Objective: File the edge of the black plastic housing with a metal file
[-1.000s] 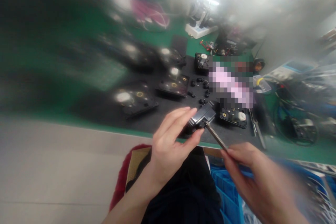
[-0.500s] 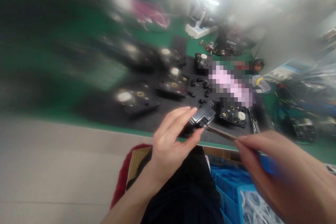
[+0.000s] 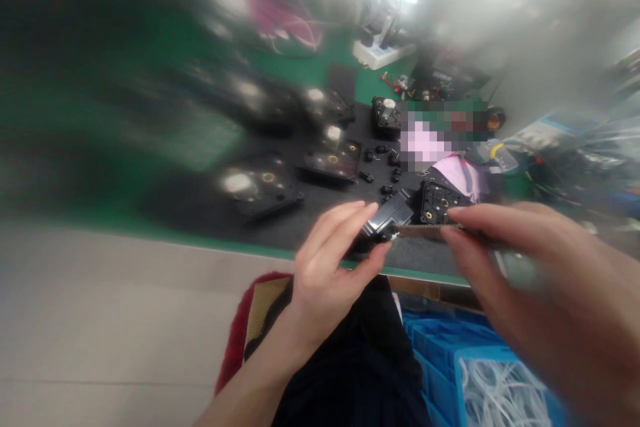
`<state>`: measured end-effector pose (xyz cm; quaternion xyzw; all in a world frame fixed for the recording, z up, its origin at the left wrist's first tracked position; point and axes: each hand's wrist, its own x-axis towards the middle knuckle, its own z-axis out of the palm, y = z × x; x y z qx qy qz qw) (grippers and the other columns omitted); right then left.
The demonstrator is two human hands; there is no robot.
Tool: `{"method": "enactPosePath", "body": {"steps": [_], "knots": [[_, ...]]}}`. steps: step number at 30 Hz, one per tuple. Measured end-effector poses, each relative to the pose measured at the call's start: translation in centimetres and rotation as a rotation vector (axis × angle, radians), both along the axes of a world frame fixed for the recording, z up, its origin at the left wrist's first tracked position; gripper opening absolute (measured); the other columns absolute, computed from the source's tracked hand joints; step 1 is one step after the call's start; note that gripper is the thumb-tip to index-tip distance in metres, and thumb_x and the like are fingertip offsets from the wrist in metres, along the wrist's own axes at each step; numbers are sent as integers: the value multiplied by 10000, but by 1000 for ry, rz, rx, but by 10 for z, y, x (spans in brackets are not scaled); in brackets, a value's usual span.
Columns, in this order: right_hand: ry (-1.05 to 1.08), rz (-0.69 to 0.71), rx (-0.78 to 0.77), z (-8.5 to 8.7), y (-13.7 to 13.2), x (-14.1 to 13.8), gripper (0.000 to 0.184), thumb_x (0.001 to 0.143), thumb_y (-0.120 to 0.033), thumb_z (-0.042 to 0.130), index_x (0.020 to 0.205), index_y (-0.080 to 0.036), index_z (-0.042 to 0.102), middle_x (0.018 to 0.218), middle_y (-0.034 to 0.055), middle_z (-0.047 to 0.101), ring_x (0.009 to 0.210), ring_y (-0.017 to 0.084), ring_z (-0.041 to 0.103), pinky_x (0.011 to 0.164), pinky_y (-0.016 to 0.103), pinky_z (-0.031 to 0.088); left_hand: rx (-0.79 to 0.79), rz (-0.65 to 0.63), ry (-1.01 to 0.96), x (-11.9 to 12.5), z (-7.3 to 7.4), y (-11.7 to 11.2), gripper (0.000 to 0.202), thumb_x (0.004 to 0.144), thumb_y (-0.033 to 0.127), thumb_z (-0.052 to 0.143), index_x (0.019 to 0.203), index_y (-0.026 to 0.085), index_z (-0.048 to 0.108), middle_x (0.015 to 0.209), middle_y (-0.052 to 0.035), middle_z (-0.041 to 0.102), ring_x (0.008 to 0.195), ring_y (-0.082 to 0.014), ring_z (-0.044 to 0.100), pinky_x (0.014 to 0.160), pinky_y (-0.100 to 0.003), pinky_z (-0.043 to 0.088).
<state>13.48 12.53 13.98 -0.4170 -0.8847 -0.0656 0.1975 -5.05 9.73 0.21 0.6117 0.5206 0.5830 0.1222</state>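
Right hand (image 3: 530,280) has swung up over the last second, so the thin strip (image 3: 425,231) it pinches now lies level instead of slanting down; strip tip still meets the small black part (image 3: 387,219). Left hand (image 3: 327,260) unchanged, thumb and fingers closed on that part, just above the green bench edge (image 3: 150,233). Blue bin (image 3: 440,353) below the edge.

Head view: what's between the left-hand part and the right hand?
A thin strip bridges the dark part, held in the left hand, and the right hand.
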Motion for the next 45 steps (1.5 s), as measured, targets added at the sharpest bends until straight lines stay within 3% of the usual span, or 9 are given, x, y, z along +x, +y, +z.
{"method": "enactPosePath", "body": {"steps": [7,13,17,22,27,33,40,45], "knots": [[-74,-14,92,-4,-10,6,154,1076,-200,603,1205,-274,642,879,-60,754,703,95,683,631,322,354,8,14,13,1,-2,1,438,949,145,813,1367,177,686,1340,-68,722,1270,-225,683,1166,-354,537],[-11,-31,5,-5,-10,3,105,1087,-199,574,1139,-266,636,929,-41,760,759,104,706,707,254,462,13,20,16,2,-1,1,436,944,142,817,1359,172,690,1334,-72,725,1265,-228,687,1159,-355,544],[-3,36,17,-7,-11,10,120,1049,-156,617,1115,-251,646,922,-29,762,736,107,706,692,234,492,7,23,12,1,-1,1,430,945,143,815,1356,173,692,1333,-72,725,1262,-228,688,1158,-356,545],[-41,128,-147,-33,-18,32,21,1014,-222,692,1010,-233,675,872,-2,760,667,126,706,587,249,499,-20,13,5,-1,0,0,424,962,166,799,1370,193,689,1358,-76,715,1267,-235,686,1158,-367,549],[-44,79,-259,-49,-27,43,84,1030,-212,657,953,-223,689,869,14,767,650,127,714,525,246,488,-25,1,-6,-1,0,-1,422,972,168,786,1380,207,684,1366,-72,710,1274,-237,681,1161,-385,549],[8,62,-116,-34,-33,45,90,997,-171,710,1036,-227,652,939,8,774,765,127,745,702,233,564,-46,-1,-23,-2,0,0,417,978,179,781,1383,207,683,1371,-71,709,1274,-230,677,1160,-376,544],[15,121,-15,-17,-22,41,189,967,-131,723,1136,-195,669,984,23,769,837,139,735,788,248,531,-5,-2,-21,0,1,1,409,968,151,780,1366,193,693,1343,-81,720,1267,-234,687,1159,-374,554],[-38,106,-11,-8,-18,41,191,984,-244,724,1173,-238,694,1026,-20,793,811,104,738,784,243,498,9,2,-7,-1,0,2,409,969,162,777,1366,206,690,1332,-83,727,1253,-250,696,1142,-409,577]]}}
